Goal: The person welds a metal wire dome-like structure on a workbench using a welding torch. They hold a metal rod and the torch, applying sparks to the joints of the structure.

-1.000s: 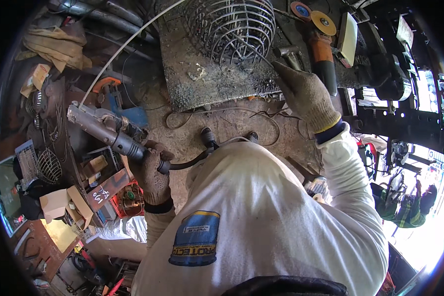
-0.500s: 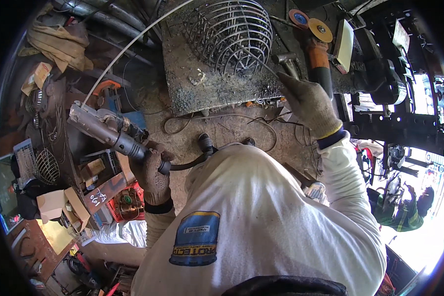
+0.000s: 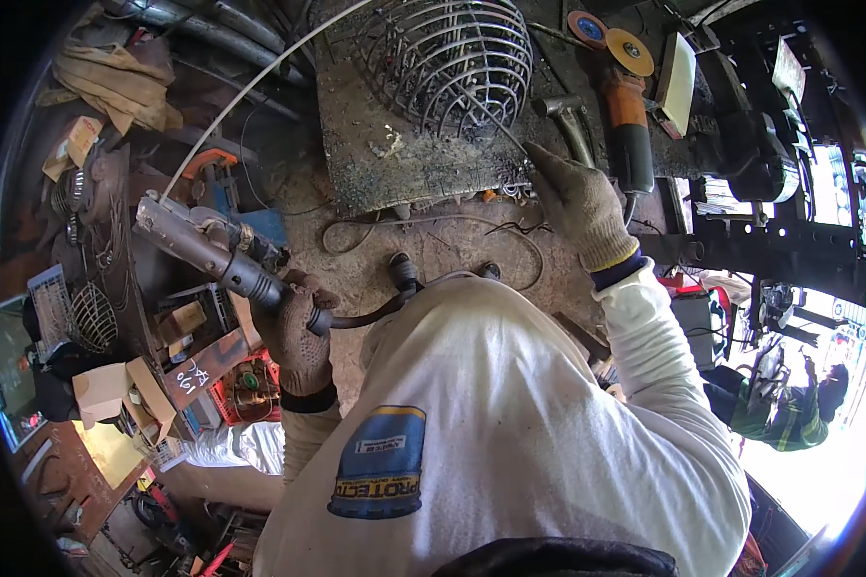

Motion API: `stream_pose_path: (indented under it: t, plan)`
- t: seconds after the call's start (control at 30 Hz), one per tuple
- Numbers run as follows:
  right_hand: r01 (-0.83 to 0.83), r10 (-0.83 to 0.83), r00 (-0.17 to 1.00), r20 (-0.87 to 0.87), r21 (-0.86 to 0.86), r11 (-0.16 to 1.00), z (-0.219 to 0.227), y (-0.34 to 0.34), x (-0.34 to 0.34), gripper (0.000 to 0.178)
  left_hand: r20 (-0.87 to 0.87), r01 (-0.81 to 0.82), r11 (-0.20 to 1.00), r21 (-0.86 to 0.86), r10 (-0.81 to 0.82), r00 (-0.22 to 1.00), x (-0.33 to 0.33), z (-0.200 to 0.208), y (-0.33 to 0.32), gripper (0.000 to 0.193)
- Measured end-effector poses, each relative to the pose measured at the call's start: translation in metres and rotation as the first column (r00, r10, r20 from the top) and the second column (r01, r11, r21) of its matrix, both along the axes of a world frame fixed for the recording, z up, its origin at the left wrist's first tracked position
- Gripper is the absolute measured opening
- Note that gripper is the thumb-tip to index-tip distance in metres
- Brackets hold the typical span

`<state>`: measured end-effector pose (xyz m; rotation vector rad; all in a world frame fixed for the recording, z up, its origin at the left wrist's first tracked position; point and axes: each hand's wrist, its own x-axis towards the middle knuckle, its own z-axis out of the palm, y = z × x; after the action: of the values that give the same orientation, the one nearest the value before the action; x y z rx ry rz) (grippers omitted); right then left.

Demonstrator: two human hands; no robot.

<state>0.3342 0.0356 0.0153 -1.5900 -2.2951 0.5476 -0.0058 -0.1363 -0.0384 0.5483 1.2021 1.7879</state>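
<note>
My left hand (image 3: 305, 337), in a knitted work glove, is closed around the black ribbed handle of a welding electrode holder (image 3: 223, 264). From the holder's jaws a long pale welding rod (image 3: 229, 99) reaches up past the top edge of the picture. Also gloved, my right hand (image 3: 582, 207) pinches a thin metal rod (image 3: 498, 123) near the bench's front edge. The rod's far end reaches among the bars of a domed wire cage (image 3: 481, 62). That cage rests on a dirty, spattered metal workbench (image 3: 356, 178).
Right of the cage lie a hammer (image 3: 570, 125) and an orange and black angle grinder (image 3: 628, 125) with a disc. A pale box (image 3: 676, 85) stands beside them. Cables loop over the floor (image 3: 356, 260). Shelves with an open cardboard box (image 3: 115, 394) fill the left; another person (image 3: 784, 409) is at far right.
My right hand has shifted a little left and down with the thin rod. My left hand and the electrode holder have barely moved.
</note>
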Motion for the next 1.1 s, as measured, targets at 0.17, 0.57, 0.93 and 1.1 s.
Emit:
stream_pose_path:
  t: [0.17,0.57,0.93,1.1]
  plan:
    - [-0.036,0.036,0.999,-0.04,0.014,0.999,-0.005,0.001,0.001,0.038,0.006,0.002,1.0,-0.026,-0.002,1.0,0.003,0.004,0.002,0.042]
    - [-0.061,0.066,0.995,-0.072,0.062,0.996,-0.011,0.003,0.003,0.037,-0.005,-0.003,1.0,0.023,0.003,1.0,0.012,0.011,0.007,0.042]
    - [-0.056,0.058,0.997,-0.06,0.03,0.998,-0.013,0.005,0.003,0.037,-0.055,-0.044,0.997,-0.061,0.04,0.998,0.006,0.004,-0.011,0.037]
    - [-0.051,0.055,0.994,-0.092,0.048,0.998,-0.013,0.004,0.004,0.037,-0.036,-0.061,0.995,-0.084,0.059,0.998,0.007,0.005,-0.013,0.035]
